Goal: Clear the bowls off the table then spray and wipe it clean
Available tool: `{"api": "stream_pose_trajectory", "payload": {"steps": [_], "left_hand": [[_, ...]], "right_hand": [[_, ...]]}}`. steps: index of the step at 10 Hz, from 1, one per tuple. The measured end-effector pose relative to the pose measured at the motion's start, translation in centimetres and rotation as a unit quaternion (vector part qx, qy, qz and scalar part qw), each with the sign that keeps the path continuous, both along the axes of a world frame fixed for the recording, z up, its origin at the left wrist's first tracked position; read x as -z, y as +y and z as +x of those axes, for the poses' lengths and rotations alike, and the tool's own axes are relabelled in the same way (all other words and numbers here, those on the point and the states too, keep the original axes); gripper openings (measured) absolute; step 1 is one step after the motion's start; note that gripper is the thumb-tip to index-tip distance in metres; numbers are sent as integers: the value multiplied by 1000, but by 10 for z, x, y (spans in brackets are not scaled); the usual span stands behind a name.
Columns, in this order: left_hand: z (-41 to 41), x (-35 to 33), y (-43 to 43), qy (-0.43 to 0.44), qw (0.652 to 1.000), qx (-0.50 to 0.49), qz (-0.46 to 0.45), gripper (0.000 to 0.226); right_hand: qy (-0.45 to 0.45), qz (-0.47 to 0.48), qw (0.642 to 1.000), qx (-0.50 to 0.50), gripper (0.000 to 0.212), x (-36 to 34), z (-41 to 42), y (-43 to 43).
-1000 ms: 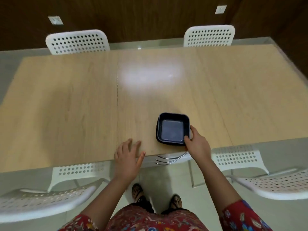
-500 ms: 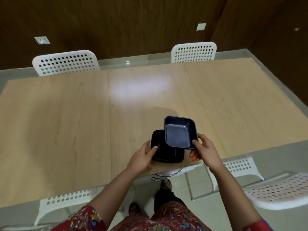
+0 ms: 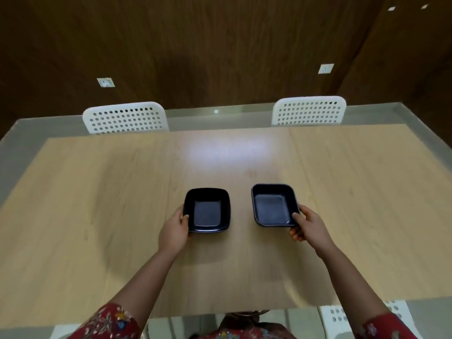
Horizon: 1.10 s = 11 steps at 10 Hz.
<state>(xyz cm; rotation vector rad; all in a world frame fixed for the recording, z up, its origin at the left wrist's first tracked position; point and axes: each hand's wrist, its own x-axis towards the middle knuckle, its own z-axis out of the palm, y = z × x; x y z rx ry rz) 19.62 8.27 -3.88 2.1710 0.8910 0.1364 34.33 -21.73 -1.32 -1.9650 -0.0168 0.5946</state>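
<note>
bowls now apart, were overlapping | left hand (image 3: 173,232) grips left bowl (image 3: 207,210) | right hand (image 3: 308,226) grips right bowl (image 3: 274,204)

Dim rm, glare on table (image 3: 227,150), fisheye edges

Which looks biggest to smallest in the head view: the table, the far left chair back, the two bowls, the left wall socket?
1. table
2. far left chair back
3. left bowl and right bowl: they look alike, so they are not ranked
4. left wall socket
</note>
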Motion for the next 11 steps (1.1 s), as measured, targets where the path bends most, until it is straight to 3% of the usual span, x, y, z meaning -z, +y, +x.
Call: {"api": "stream_pose_trajectory", "payload": {"steps": [5, 8, 9, 10, 11], "left_hand": [[49, 7, 40, 23, 996, -58, -59, 40], [43, 14, 48, 81, 996, -29, 39, 53], [39, 11, 48, 103, 987, -75, 93, 56], [34, -2, 45, 77, 985, -101, 119, 45], [44, -26, 43, 16, 988, -102, 116, 33]], "right_hand": [[3, -25, 999, -28, 39, 23, 78, 43], [-18, -98, 995, -28, 35, 29, 76, 47], [-79, -170, 982, -28, 37, 26, 74, 43], [-148, -227, 963, -21, 37, 16, 71, 42], [-184, -195, 963, -1, 29, -4, 74, 52]]}}
